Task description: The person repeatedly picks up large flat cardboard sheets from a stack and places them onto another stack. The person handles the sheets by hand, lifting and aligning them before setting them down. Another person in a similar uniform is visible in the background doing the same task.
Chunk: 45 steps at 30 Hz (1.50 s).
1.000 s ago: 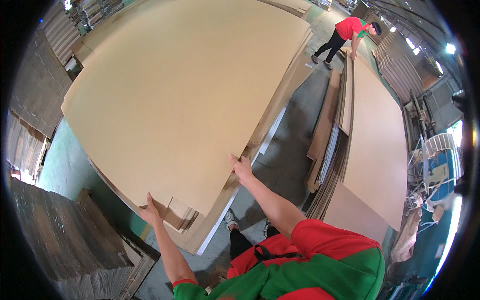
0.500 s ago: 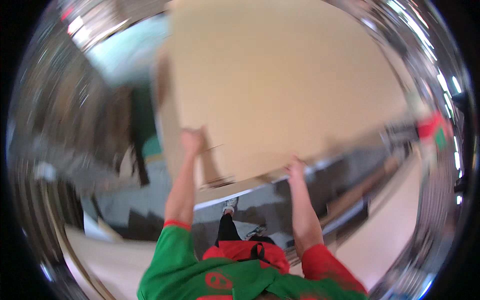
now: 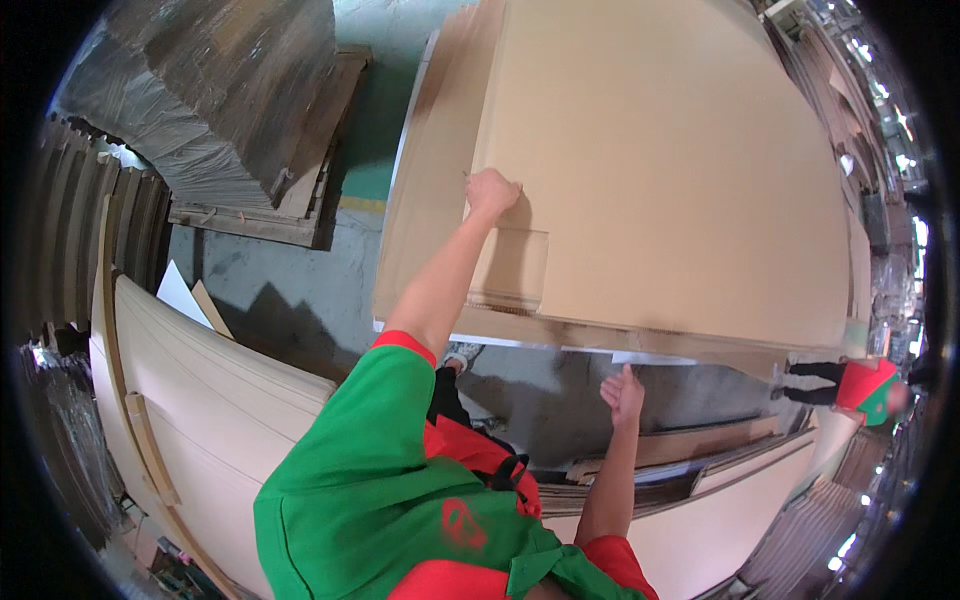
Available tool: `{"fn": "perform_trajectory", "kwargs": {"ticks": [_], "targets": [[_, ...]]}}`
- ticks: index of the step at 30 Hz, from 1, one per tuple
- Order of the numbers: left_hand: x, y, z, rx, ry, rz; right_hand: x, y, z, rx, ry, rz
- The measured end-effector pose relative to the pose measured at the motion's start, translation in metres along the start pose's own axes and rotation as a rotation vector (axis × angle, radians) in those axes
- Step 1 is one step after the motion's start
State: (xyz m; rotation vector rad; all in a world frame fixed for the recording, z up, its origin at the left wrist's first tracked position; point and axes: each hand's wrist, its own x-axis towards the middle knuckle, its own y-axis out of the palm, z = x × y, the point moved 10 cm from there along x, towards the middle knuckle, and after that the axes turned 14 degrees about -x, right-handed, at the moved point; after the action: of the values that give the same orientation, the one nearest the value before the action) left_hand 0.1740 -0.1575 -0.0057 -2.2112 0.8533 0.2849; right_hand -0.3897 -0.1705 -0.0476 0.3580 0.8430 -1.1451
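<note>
A large tan cardboard sheet (image 3: 680, 180) lies on top of a stack of cardboard (image 3: 430, 200) in front of me. My left hand (image 3: 492, 193) is closed at the sheet's left edge, with its fingers curled over the border. Just below that hand, a rectangular cut flap (image 3: 515, 268) marks the sheet's near left corner. My right hand (image 3: 622, 397) hangs in the air just short of the stack's near edge, fingers curled in and thumb up, nothing visible in it. Beside its thumb, a white strip (image 3: 650, 358) sticks out from under the stack.
A film-wrapped stack (image 3: 215, 100) stands on a pallet at the far left. Large pale boards (image 3: 220, 370) lean at the near left, and more sheets (image 3: 740, 500) rest at the near right. Another person (image 3: 865, 390) in red and green stands at the right.
My left hand has shifted right and farther along the sheet's left edge. My right hand has come off the near edge and drawn back toward me. The view has turned.
</note>
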Motion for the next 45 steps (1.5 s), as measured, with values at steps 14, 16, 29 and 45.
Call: {"fn": "perform_trajectory", "kwargs": {"ticks": [14,16,29,45], "targets": [[-0.006,-0.036,-0.004,-0.351,-0.111,0.068,-0.161,-0.076,-0.295,-0.049,0.484,-0.211],[-0.010,-0.042,-0.019,-0.225,-0.041,0.117,-0.155,-0.077,-0.289,-0.116,0.422,-0.206],[-0.002,0.014,0.024,-0.826,-0.085,0.161,-0.122,-0.049,-0.186,-0.228,0.193,-0.266],[-0.470,0.284,0.077,-1.110,-0.326,0.701,-0.181,-0.216,-0.142,0.721,-0.337,-0.578]]}}
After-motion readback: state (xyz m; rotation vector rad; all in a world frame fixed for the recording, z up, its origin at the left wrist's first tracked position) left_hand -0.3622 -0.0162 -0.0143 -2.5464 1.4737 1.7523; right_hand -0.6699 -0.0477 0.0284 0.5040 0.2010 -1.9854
